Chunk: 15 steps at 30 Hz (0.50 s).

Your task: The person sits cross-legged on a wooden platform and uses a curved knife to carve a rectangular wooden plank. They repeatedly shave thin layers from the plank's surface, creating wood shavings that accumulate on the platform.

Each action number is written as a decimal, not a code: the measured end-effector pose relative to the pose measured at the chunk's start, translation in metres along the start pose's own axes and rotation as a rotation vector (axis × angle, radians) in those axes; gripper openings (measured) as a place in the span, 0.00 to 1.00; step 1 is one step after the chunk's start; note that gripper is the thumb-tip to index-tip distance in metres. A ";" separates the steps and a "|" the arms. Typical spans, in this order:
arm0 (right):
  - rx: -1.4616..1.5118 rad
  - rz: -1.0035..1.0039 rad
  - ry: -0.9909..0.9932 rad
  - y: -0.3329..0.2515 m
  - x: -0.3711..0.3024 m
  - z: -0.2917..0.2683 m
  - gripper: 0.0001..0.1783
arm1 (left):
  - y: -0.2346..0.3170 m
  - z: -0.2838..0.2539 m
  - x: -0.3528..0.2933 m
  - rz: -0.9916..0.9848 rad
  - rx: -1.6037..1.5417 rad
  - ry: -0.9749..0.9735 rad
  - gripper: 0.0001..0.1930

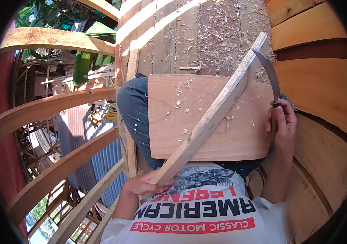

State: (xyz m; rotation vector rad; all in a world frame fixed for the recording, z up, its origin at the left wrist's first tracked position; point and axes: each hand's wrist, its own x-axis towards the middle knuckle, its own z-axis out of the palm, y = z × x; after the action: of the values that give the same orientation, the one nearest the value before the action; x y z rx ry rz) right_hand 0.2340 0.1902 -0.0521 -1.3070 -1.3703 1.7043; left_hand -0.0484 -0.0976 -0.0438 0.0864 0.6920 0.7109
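So, left hand around wooden bar, right hand around curved knife, wood chips atop lap board.

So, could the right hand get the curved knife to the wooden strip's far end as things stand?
Probably yes: the right hand holds the curved knife, whose tip appears close to the wooden strip, with nothing visible between.
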 end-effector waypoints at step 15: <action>-0.802 -0.235 -0.198 0.000 -0.060 0.063 0.19 | 0.004 0.009 0.037 -0.013 -0.366 -0.141 0.38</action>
State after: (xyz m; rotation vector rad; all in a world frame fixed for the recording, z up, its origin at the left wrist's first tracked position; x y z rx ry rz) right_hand 0.1967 0.1142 -0.0327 -1.3009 -2.3672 1.1693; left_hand -0.0251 -0.0700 -0.0561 -0.2023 0.4194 0.8005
